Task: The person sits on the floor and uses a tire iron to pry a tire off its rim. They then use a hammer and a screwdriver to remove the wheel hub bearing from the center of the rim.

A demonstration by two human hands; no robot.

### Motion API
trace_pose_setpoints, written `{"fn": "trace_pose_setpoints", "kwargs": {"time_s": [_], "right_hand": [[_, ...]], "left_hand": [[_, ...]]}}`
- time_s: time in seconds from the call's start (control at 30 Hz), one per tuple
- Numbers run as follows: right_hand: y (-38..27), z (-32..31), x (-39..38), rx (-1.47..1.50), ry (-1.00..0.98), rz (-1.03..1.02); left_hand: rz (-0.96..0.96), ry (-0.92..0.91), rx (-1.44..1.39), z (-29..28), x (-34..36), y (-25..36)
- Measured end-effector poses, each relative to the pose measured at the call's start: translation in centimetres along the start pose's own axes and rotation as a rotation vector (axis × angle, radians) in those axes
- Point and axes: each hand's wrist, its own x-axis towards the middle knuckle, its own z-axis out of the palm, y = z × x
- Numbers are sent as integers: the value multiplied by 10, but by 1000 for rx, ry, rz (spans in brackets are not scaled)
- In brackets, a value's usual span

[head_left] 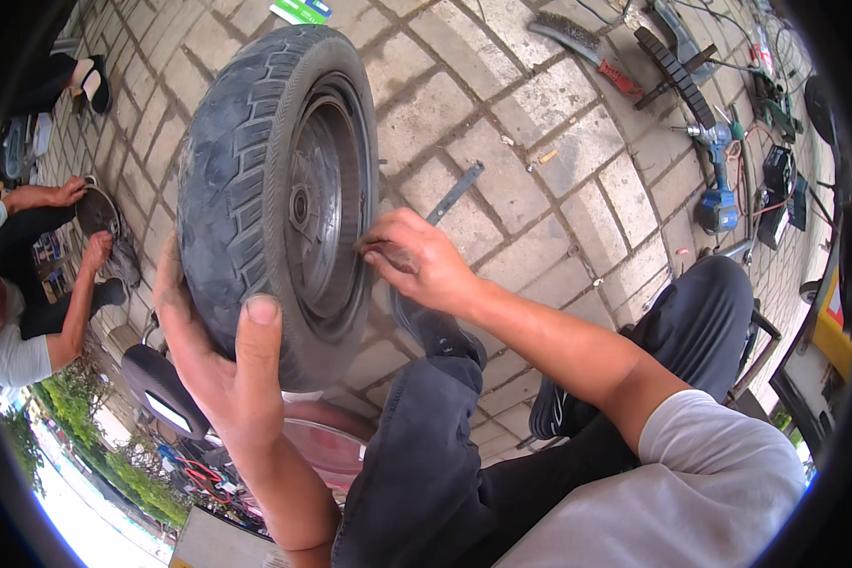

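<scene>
A scuffed black tyre [227,189] on a dark metal wheel rim [322,175] stands upright before me, its hub facing right. My left hand [237,350] is closed round the tyre's lower left part, thumb on the tread. At the right side of the rim, my right hand [412,256] has its fingers curled together; what they hold, if anything, is hidden. A flat dark strip [452,194] lies on the paving behind that hand.
Around me on the paving [568,142] are a wire brush [568,38], blue drill [715,189], toothed black part [672,76] and tool case [776,199]. At left another person [19,336] works on a round part [97,213]. A dark seat-like object [161,383] lies lower left.
</scene>
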Motion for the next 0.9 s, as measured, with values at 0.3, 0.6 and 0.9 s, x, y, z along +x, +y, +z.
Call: {"fn": "trace_pose_setpoints", "kwargs": {"time_s": [0.3,0.6,0.9], "right_hand": [[57,-29,61,-425,384,-138],[40,-7,52,-242,170,-115],[19,-16,52,-409,-16,-125]], "left_hand": [[0,89,-94,12,-21,8],[17,45,-107,14,-19,7],[-20,41,-83,16,-19,9]]}}
